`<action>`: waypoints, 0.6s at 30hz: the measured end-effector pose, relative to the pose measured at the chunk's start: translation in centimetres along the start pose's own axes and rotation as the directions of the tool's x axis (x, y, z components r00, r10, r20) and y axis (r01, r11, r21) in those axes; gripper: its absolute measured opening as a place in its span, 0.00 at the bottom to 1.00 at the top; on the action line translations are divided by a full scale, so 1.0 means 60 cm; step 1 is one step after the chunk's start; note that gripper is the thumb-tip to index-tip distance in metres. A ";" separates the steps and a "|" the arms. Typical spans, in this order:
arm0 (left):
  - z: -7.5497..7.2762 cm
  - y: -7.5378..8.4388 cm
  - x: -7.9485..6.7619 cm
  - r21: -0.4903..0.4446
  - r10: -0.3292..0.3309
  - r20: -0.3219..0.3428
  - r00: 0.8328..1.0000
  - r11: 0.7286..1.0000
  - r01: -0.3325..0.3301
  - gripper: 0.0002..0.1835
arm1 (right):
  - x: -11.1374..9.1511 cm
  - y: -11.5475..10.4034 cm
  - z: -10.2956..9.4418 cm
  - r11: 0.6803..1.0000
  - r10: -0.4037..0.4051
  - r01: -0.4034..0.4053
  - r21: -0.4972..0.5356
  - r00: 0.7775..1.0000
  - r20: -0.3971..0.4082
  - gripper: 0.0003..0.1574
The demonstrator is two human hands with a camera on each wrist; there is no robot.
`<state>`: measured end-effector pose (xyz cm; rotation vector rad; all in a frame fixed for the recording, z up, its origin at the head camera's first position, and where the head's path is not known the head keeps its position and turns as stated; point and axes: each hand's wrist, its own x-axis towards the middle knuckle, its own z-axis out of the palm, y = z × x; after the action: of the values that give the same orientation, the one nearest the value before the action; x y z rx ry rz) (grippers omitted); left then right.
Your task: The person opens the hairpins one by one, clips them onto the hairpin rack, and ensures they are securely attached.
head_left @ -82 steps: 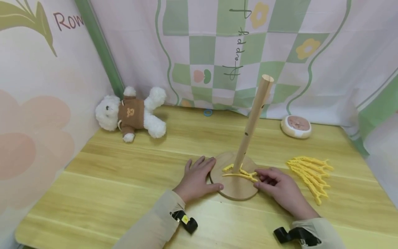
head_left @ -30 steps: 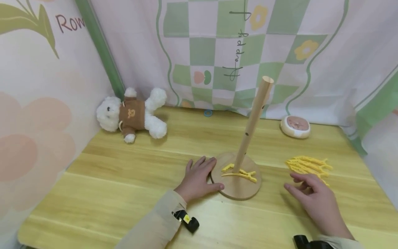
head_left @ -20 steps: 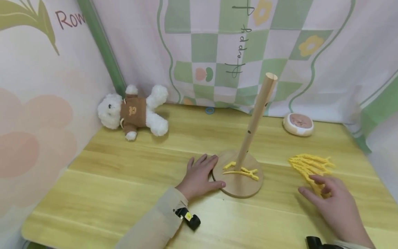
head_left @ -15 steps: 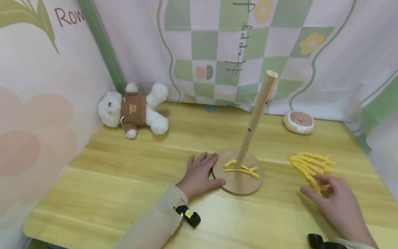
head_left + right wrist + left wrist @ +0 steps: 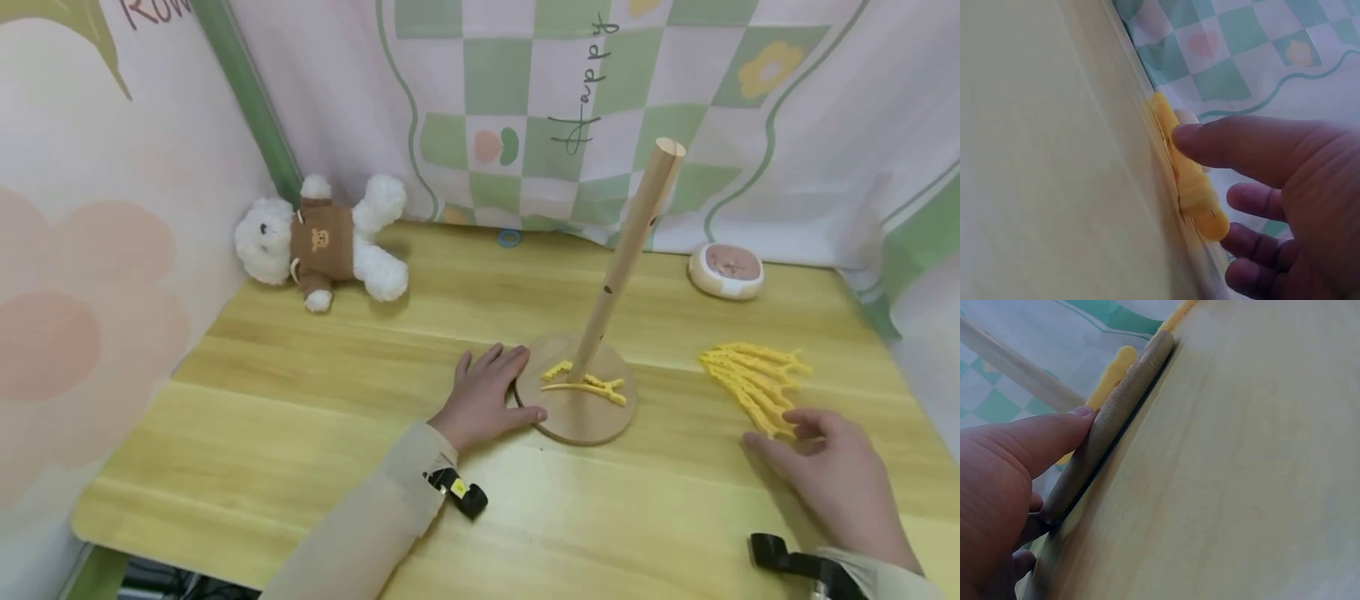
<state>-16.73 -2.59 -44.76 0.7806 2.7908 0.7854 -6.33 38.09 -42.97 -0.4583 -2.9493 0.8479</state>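
Observation:
A wooden post [image 5: 626, 258] with dark holes rises from a round wooden base [image 5: 585, 425]. Two yellow branch-shaped pieces [image 5: 588, 385] with forked ends lie on that base around the post's foot. My left hand [image 5: 487, 398] rests at the base's left edge, fingers spread and thumb over the rim; the left wrist view shows the thumb [image 5: 1054, 437] on the edge. To the right, several more yellow branch-shaped pieces [image 5: 750, 379] lie fanned out. My right hand [image 5: 840, 471] is at the nearest of them, thumb and fingers parted around its forked end; the thumb overlaps a yellow piece [image 5: 1197, 194] in the right wrist view.
A white plush dog [image 5: 322, 242] in a brown top lies at the back left. At the back right sits a small white-and-pink rounded object [image 5: 726, 271], and a blue ring [image 5: 509, 238] lies near the curtain [image 5: 495, 75]. The wooden table [image 5: 300, 417] has its near-left corner in view.
My right hand has left the base and moved right to the fanned yellow pieces, leaving one on the base. My left hand stays at the base. The head view has tilted down slightly.

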 end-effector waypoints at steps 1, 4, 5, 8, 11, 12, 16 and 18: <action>0.000 -0.001 0.001 0.003 0.000 -0.002 1.000 1.000 0.000 0.50 | 0.001 0.000 -0.002 1.000 0.012 -0.012 -0.001 1.000 0.013 0.55; -0.002 0.000 0.001 0.014 -0.001 -0.004 1.000 1.000 0.002 0.50 | 0.002 0.001 -0.005 0.998 0.054 -0.054 0.007 0.997 0.049 0.58; -0.003 0.001 0.001 0.016 -0.003 -0.004 1.000 1.000 0.003 0.50 | 0.001 0.001 -0.005 0.998 0.068 -0.068 0.007 0.996 0.058 0.59; -0.006 0.005 -0.001 0.014 -0.009 0.004 1.000 1.000 0.009 0.51 | -0.001 0.000 -0.006 0.996 0.094 -0.094 0.005 0.994 0.058 0.59; -0.009 0.008 -0.001 0.009 -0.011 0.005 1.000 1.000 0.011 0.50 | -0.001 -0.001 -0.006 0.995 0.104 -0.104 -0.003 0.994 0.029 0.56; -0.010 0.008 -0.001 0.009 -0.010 0.004 1.000 1.000 0.010 0.50 | -0.001 -0.001 -0.006 0.995 0.104 -0.104 -0.004 0.994 0.016 0.55; -0.010 0.008 -0.001 0.008 -0.008 0.001 1.000 1.000 0.008 0.50 | -0.007 0.000 -0.005 0.998 0.065 -0.064 0.014 0.997 -0.049 0.47; -0.010 0.008 -0.002 0.007 -0.010 0.002 1.000 1.000 0.010 0.50 | -0.009 -0.001 -0.004 0.999 0.026 -0.024 0.023 0.996 -0.086 0.42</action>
<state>-16.58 -2.61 -43.99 0.7676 2.7946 0.7737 -5.78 38.03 -42.71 -0.5174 -2.8591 0.8397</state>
